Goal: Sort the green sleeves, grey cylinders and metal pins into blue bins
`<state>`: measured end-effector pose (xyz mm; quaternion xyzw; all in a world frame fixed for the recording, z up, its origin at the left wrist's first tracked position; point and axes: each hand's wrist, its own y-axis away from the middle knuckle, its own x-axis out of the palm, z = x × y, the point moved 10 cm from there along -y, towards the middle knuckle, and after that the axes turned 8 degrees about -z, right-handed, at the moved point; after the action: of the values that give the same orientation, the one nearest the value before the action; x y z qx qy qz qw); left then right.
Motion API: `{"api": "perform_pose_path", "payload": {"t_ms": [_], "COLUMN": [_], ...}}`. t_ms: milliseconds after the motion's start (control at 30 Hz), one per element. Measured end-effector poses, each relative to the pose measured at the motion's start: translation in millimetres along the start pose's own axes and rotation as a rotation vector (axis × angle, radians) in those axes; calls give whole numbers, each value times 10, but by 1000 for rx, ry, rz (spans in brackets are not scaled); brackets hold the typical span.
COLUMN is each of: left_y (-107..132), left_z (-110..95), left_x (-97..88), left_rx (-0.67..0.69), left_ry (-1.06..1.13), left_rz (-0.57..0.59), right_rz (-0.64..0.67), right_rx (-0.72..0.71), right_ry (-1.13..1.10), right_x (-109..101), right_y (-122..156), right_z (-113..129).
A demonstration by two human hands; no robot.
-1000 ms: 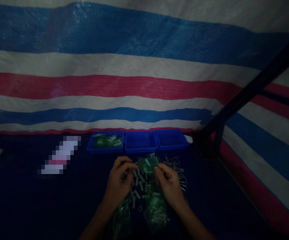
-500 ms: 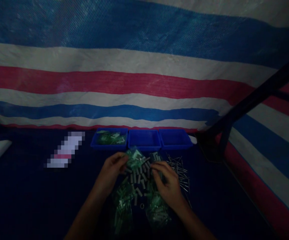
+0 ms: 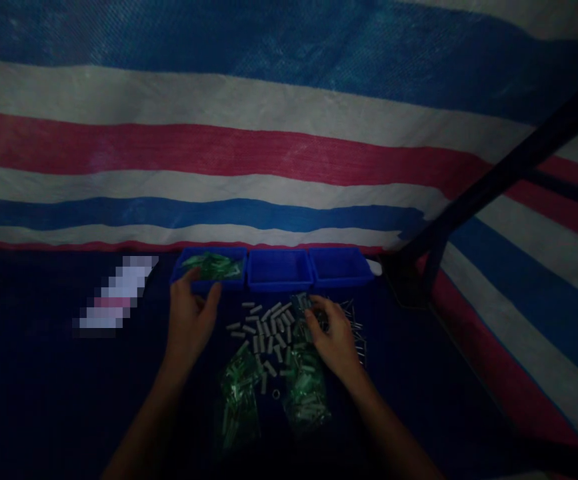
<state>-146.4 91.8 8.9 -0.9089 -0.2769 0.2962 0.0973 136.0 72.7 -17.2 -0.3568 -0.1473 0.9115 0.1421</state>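
My left hand (image 3: 193, 315) is at the front edge of the left blue bin (image 3: 175, 275), thumb and fingers apart and nothing between them. Inside that bin lies a heap of green plastic packets (image 3: 213, 265). My right hand (image 3: 335, 331) pinches the edge of a small clear plastic bag (image 3: 301, 304); its contents are too dark to make out. Between the hands, pale short tubes (image 3: 269, 330) are scattered on the dark blue table. Closer to me lie a left green-tinted bag (image 3: 240, 383) and a right green-tinted bag (image 3: 306, 390), both with small parts inside.
A middle blue bin (image 3: 279, 285) and a right blue bin (image 3: 343, 280) stand in the row at the back. Thin metal rods (image 3: 359, 333) lie beyond my right hand. A dark metal frame (image 3: 469, 200) slants up at the right, before a striped tarp (image 3: 269, 147).
My left hand has let go of a green packet and moved left to the left bin. The packet no longer lies over the tubes. The view has shifted slightly.
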Motion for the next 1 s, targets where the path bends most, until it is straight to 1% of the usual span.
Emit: {"api": "perform_pose_path", "payload": {"t_ms": [33, 100, 133, 167, 200, 233, 400, 533, 700, 833, 1000], "left_y": [86, 329, 460, 578, 668, 727, 844, 886, 911, 936, 967], "left_z": [-84, -257, -330, -393, -441, -473, -514, -559, -578, -594, -571], "left_x": [112, 425, 553, 650, 714, 751, 817, 838, 852, 859, 885], "left_rx": [80, 224, 278, 321, 352, 368, 385, 414, 401, 413, 406], "left_ry": [-35, -49, -40, -30, -26, -28, -56, -31, -3, 1, -10], "left_rz": [76, 330, 443, 530, 584, 608, 624, 632, 653, 655, 663], "right_rz": [4, 22, 39, 59, 78, 89, 81, 69, 55, 16, 42], "right_rx": [-6, -17, -19, -19, -17, -11, 33, 28, 56, 57, 38], "right_ry": [48, 172, 236, 293, 340, 378, 431, 432, 384, 451, 472], "right_x": [9, 32, 50, 71, 90, 104, 135, 165, 166, 125, 167], "right_y": [6, 27, 40, 53, 63, 66, -24, -99, -83, -68, -72], "right_z": [-8, -18, -22, -25, -29, -34, -100, -159, -176, -151, -174]}}
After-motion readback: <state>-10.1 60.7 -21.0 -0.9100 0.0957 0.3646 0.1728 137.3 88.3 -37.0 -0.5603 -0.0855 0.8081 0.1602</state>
